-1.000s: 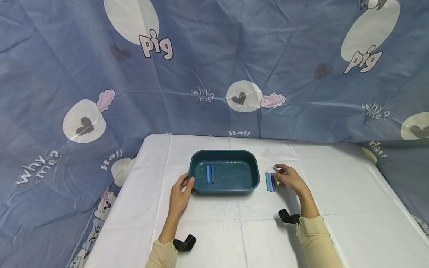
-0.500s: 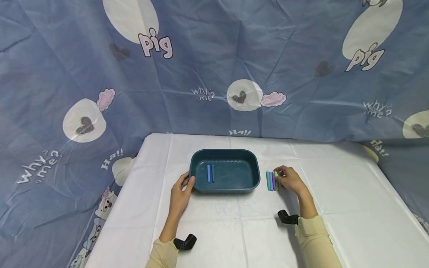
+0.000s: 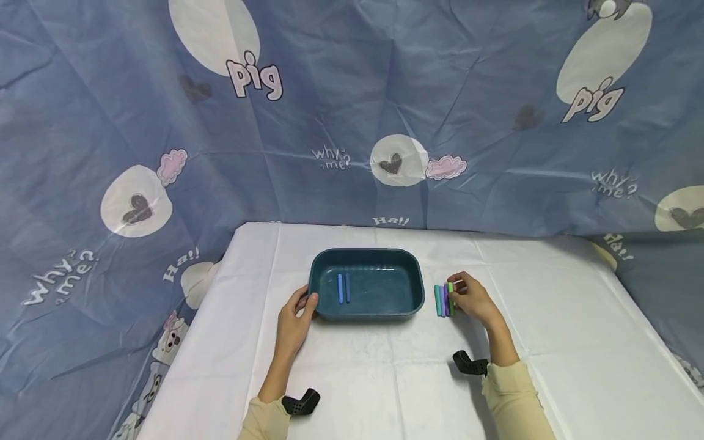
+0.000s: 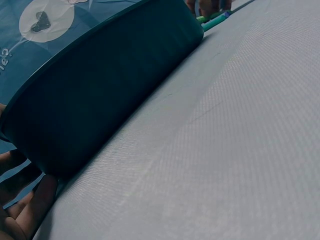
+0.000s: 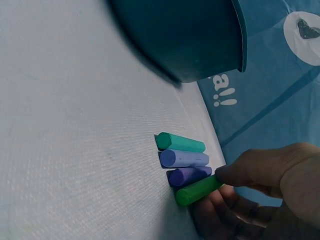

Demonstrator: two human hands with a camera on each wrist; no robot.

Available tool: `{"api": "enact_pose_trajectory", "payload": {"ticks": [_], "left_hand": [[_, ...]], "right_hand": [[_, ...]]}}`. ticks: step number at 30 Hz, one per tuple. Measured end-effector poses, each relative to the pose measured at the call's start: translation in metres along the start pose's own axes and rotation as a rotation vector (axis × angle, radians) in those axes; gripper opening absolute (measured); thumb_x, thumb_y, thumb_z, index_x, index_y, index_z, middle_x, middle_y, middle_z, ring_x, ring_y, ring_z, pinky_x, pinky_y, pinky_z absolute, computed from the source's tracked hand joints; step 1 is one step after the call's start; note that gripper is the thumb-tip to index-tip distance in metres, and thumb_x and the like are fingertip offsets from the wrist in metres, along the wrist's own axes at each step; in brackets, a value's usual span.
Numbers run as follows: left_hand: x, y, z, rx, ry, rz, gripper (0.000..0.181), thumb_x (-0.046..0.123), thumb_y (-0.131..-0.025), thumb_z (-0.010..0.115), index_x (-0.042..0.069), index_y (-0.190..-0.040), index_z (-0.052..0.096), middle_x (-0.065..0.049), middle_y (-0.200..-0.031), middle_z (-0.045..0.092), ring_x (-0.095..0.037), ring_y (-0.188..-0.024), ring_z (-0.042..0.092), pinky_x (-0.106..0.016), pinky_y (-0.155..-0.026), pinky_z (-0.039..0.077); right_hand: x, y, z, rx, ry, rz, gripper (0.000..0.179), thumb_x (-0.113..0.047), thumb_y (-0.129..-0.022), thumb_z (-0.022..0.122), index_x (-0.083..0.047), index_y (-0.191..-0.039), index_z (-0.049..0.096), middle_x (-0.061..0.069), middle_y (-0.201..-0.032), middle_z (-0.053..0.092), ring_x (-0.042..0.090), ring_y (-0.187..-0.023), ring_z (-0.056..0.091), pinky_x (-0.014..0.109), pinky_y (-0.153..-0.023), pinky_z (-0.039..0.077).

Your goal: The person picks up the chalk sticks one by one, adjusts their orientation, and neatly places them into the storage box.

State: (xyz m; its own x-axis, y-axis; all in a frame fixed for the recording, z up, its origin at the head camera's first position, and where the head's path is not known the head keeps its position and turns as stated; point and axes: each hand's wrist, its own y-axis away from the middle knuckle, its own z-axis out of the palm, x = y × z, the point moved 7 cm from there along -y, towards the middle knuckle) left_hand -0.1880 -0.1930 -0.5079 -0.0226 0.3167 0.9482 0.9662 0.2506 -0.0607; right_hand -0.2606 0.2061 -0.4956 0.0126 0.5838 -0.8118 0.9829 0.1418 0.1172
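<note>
At the left end of a dark teal plastic basin [image 3: 367, 318], my left hand [image 3: 293, 321] grips the front corner, its fingers [image 4: 37, 200] low against the wall. Two blue chalk sticks [image 3: 340, 288] lie side by side inside. To the basin's right, my right hand [image 3: 475, 301] pinches a green chalk stick [image 5: 200, 191] between thumb and fingers. Its near end sits close to the table, beside a purple stick [image 5: 190, 176]. A lavender stick [image 5: 185, 158] and a teal-green stick [image 5: 181, 142] complete the row.
A white cloth [image 3: 352, 379] covers the table, with light creases. Behind it hangs a blue printed curtain [image 3: 308, 110]. Black devices [image 3: 301, 402] are worn at both wrists, below cream sleeves [image 3: 514, 391].
My right hand's raised fingers have come down and closed on the green chalk stick. The left hand stays at the basin's corner, and the sticks inside lie as before.
</note>
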Motion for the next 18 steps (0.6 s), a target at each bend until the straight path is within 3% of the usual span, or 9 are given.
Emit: {"api": "enact_pose_trajectory", "payload": {"ticks": [6, 18], "left_hand": [[0.000, 0.000, -0.001, 0.004, -0.020, 0.003, 0.049, 0.051, -0.089, 0.058, 0.021, -0.129, 0.057, -0.005, -0.118, 0.067, -0.017, -0.110, 0.063, -0.039, -0.095, 0.048], [0.000, 0.000, -0.001, 0.013, -0.024, 0.018, 0.049, 0.050, -0.089, 0.058, 0.020, -0.128, 0.057, -0.008, -0.117, 0.067, -0.022, -0.110, 0.063, -0.043, -0.099, 0.046]], "right_hand": [[0.004, 0.001, 0.000, 0.033, -0.048, 0.029, 0.036, 0.001, -0.086, 0.055, 0.004, -0.121, 0.049, 0.021, -0.105, 0.054, 0.021, -0.087, 0.058, 0.027, -0.062, 0.053], [-0.010, 0.001, -0.007, 0.066, -0.151, 0.000, 0.038, 0.002, -0.087, 0.052, 0.006, -0.124, 0.048, 0.017, -0.101, 0.049, 0.015, -0.080, 0.053, 0.028, -0.061, 0.053]]}}
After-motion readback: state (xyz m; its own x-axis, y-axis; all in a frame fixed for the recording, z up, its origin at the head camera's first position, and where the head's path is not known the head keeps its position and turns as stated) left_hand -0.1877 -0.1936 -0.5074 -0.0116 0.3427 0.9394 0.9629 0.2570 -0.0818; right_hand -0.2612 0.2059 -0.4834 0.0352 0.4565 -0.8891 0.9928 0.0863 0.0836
